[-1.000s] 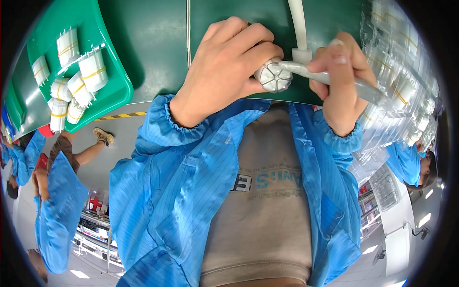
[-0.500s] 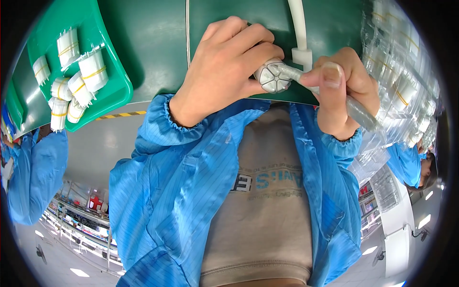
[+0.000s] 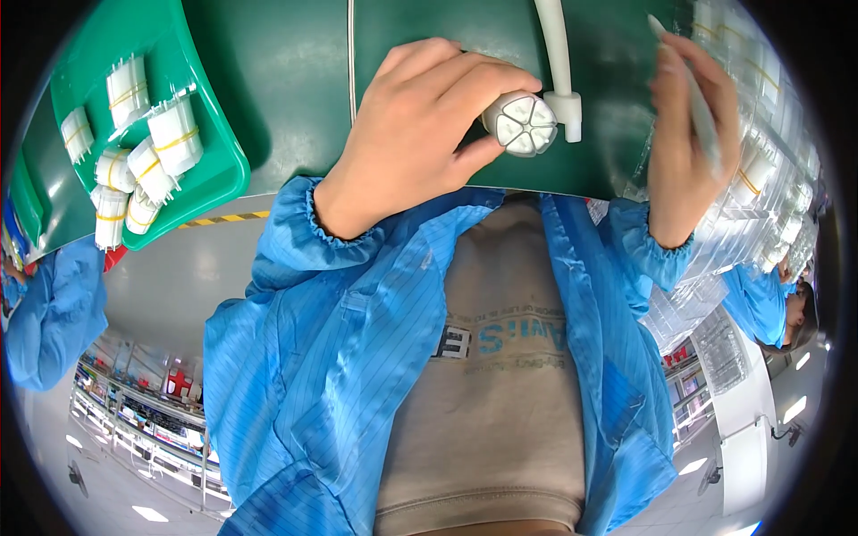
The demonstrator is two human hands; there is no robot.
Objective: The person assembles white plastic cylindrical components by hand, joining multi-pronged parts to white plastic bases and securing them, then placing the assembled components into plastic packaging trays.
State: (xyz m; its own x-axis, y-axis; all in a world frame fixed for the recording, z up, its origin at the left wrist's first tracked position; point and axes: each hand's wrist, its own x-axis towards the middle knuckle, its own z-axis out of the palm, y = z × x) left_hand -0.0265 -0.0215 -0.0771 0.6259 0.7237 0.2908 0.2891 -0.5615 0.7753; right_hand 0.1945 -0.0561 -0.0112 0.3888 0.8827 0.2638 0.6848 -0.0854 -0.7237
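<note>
My left hand (image 3: 416, 134) is closed around a short round white bundle (image 3: 527, 123). Its end face is turned toward me and shows several wedge-shaped segments with dark outlines. Off to the right, my right hand (image 3: 677, 161) is raised, its fingers slightly blurred and closed on a slim pale pen-like stick (image 3: 704, 125). One tapered tip of the stick points up and away from me, well apart from the bundle. Just right of the bundle, very close to it, is the end fitting of a white tube (image 3: 569, 116).
On the left, a green tray (image 3: 234, 165) holds several white bundles (image 3: 174, 134) tied with yellow bands. Clear plastic packaging (image 3: 742, 223) with more banded bundles is piled at the right. Co-workers in blue sleeves (image 3: 58, 304) are at both sides. The green table's edge runs below my hands.
My right hand has drawn the pen-like stick off the bundle's end face, moving right and away from me, and turned it more upright. My left hand has barely shifted, still gripping the bundle.
</note>
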